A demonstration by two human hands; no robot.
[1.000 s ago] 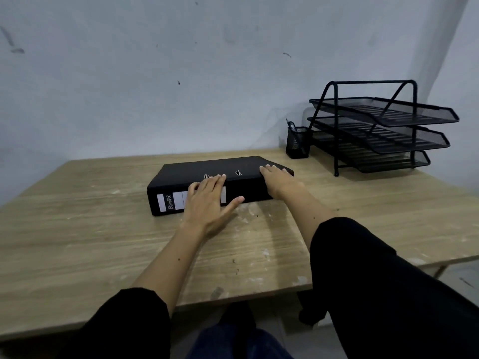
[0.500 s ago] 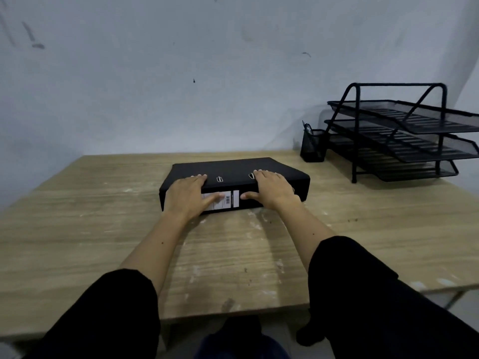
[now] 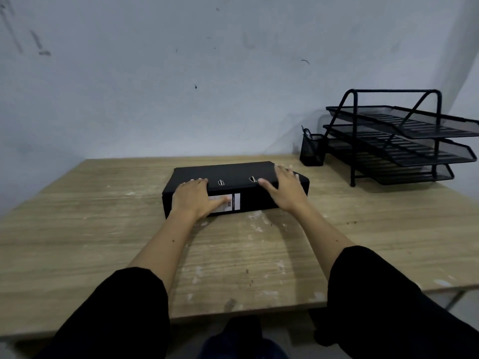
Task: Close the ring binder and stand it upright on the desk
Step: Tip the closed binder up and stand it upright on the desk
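Note:
A black ring binder [image 3: 234, 174] lies flat and closed on the wooden desk [image 3: 103, 229], its spine with a white label facing me. My left hand [image 3: 193, 199] rests on the left part of the spine, fingers over the top edge and thumb across the label. My right hand [image 3: 286, 189] lies spread over the binder's right end, thumb pointing left along the top edge, fingers apart. Neither hand is clearly closed around the binder.
A black three-tier mesh paper tray [image 3: 404, 141] stands at the back right of the desk, with a black mesh pen cup [image 3: 312, 151] just left of it. A pale wall [image 3: 207, 73] rises behind the desk. The desk's front edge runs near my sleeves.
The binder has turned so its spine faces me more squarely. My left hand stayed on the spine's left part. My right hand slid from the spine's middle toward the binder's right end.

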